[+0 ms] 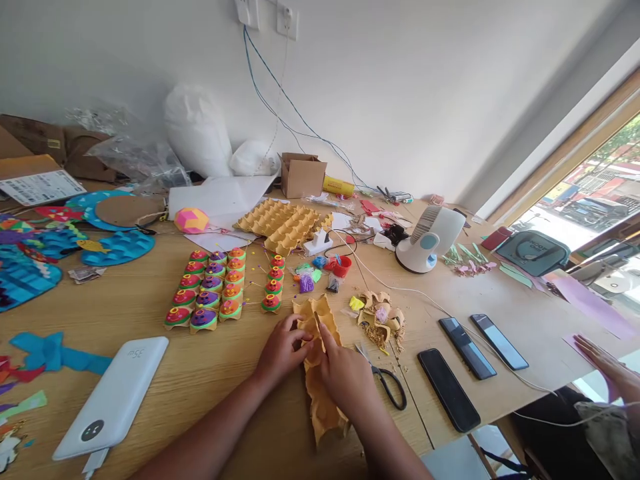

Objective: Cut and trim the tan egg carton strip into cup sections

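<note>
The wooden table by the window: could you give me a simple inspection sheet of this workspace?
Surface: wooden table; crumbs around carton scraps.
Work pieces: egg-carton strip; painted carton rows farther back, to the left.
Clutter: scissors right of the strip, power bank, three phones, fan.
Left hand: fingers against the strip.
Right hand: on the strip; thin dark object by its fingertips, too small to identify.
Cables: white cable across the table; blue cables down the wall.
Surroundings: window at right; another person's hand near the right edge.
</note>
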{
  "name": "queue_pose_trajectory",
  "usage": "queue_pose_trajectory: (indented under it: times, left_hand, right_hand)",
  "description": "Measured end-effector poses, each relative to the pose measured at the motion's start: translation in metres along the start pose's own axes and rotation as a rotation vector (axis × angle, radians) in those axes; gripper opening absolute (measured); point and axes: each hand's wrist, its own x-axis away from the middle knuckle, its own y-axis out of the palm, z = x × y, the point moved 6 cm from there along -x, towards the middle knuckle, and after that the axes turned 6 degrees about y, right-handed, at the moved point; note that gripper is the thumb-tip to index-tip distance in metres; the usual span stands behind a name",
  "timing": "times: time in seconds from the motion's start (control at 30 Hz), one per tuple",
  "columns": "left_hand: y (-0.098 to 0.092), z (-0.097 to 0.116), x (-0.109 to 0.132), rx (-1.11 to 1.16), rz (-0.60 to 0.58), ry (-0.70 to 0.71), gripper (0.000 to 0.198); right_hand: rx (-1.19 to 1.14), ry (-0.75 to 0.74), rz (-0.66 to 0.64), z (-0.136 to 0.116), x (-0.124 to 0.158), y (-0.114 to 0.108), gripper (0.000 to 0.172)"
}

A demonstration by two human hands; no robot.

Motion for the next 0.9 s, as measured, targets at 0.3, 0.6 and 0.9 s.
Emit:
queue_pose_trajectory:
  times: [0.3, 0.6, 0.9]
  left_hand:
    - [-0.005, 0.007, 0.000, -0.016, 0.034, 0.033, 0.010]
    - [-0.009, 0.010, 0.001, -0.040, 0.058, 0.059, 0.006]
    - [-0.014, 0.016, 0.001, -0.083, 0.074, 0.109, 0.016]
  right_hand:
    - [-0.074, 0.029, 0.004, 0.017, 0.031, -0.010, 0.061]
    - [0.019, -0.005, -0.018, 0.003, 0.039, 0.000, 0.061]
    - [-0.001, 0.016, -0.050, 0.004, 0.044, -0.001, 0.059]
